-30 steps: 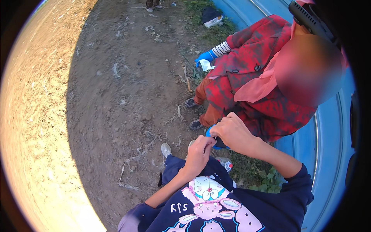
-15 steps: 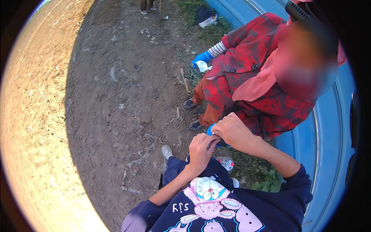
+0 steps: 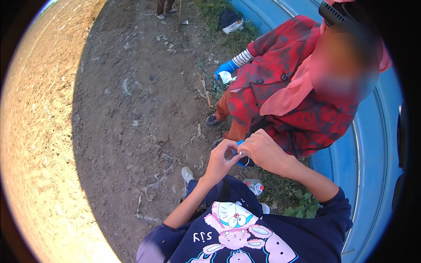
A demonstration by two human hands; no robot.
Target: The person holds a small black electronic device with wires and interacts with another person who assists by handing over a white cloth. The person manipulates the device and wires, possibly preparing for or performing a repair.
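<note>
My left hand [image 3: 218, 162] curves into a ring, thumb and fingertips meeting my right hand's fingers. The right hand [image 3: 268, 152] is bent and closed in a pinch at the same spot. A tiny white bit shows at the fingertips, and a thin pale loop hangs below them; what they hold is too small to name. Blue material [image 3: 240, 143], like a glove, shows just behind my fingers, beside the co-worker's dark sleeve end. The co-worker in a red and black coat [image 3: 298, 65] stands facing me. Their other hand, in a blue glove [image 3: 226, 68], holds a crumpled white piece [image 3: 226, 77].
A blue metal wall [image 3: 372, 144] curves along the right. By my feet stands a clear plastic bottle [image 3: 254, 186] with a red cap, near green plants [image 3: 305, 205]. Further off lie a dark and white bag [image 3: 231, 22] and another person's legs [image 3: 165, 8].
My left hand has tipped upward and its fingers have opened into a ring, showing the blue material through it. The pale loop now shows below my right fingers.
</note>
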